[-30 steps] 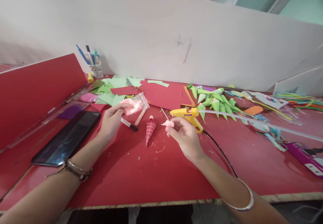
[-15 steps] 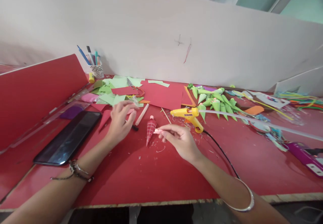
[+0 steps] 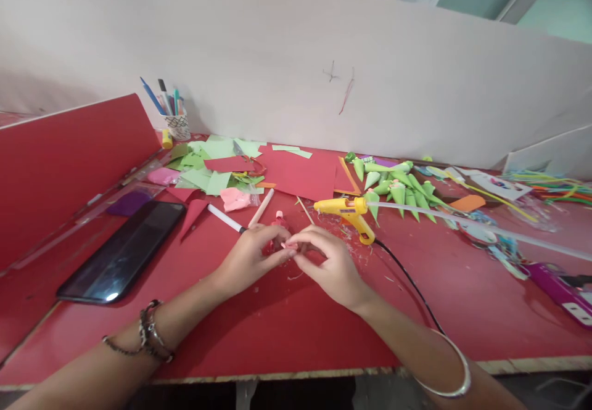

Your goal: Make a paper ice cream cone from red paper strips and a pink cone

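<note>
A small piece of pink modelling clay point(image 3: 290, 246) is pinched between the fingertips of both hands, low over the table. My left hand point(image 3: 252, 254) closes on it from the left, my right hand point(image 3: 330, 263) from the right. Just behind the fingers is a red paper cone point(image 3: 279, 217) with a pale pink top, mostly hidden by my left hand. A bigger lump of pink clay point(image 3: 235, 199) sits farther back. Near my left hand are a white marker point(image 3: 225, 218) with a dark end and a pale stick point(image 3: 261, 208).
A yellow glue gun point(image 3: 345, 208) with a long glue stick lies right of centre. Behind it are several green paper cones point(image 3: 398, 188). The phone point(image 3: 123, 253), red paper point(image 3: 296, 172), green scraps point(image 3: 217, 182), pen cup point(image 3: 177, 127) and purple power strip point(image 3: 557, 287) surround the work area.
My left hand has moved from beside the pink lump toward my right hand and joined it on the small clay piece. It now covers most of the red cone.
</note>
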`<state>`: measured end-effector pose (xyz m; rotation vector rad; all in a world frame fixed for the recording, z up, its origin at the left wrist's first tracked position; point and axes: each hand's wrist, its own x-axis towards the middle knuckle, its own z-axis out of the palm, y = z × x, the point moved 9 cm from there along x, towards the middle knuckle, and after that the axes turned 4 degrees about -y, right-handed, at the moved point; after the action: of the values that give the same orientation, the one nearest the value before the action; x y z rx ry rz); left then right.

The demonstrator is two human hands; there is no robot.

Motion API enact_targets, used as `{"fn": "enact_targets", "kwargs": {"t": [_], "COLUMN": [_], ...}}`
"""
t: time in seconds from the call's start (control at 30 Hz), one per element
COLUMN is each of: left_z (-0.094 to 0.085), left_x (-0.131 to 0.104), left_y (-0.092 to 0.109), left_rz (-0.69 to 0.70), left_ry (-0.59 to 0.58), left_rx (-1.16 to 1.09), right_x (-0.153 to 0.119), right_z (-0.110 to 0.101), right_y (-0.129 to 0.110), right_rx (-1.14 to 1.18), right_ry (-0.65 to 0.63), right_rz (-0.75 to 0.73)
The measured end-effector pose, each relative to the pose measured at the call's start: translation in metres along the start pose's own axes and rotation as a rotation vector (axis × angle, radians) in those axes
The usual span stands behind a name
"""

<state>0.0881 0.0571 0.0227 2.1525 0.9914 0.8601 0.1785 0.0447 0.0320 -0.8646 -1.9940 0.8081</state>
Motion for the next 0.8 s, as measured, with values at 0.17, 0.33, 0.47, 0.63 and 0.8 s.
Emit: {"fn": "enact_targets", "kwargs": {"t": [0.17,0.33,0.47,0.63,0.8], "left_z": [0.001,0.006,0.011,0.013,0.013], "left_x": [0.001,0.0,-0.001,-0.001,0.0], "left_y": [-0.01,-0.008,-0.001,-0.001,-0.007], "left_rz": [-0.075,-0.062,-0.009,-0.002,-0.051], "left_ry": [-0.024,-0.093,-0.157,-0.176,-0.163], "left_rx": [-0.187,-0.203,-0.179,-0.201,-0.289], "right_x": [0.0,-0.001,-0.001,-0.001,-0.004], "right_z": [-0.003,-0.005,-0.002,-0.001,-0.007], "right_y": [-0.004,-0.006,-0.007,-0.011,-0.02], "right_rx": [-0.038,-0.098,-0.129,-0.124,-0.14], "right_ry": [0.029,0.02,-0.009,-0.001,0.068], "right_rz": [-0.03,-0.048,-0.064,-0.099,-0.211]}}
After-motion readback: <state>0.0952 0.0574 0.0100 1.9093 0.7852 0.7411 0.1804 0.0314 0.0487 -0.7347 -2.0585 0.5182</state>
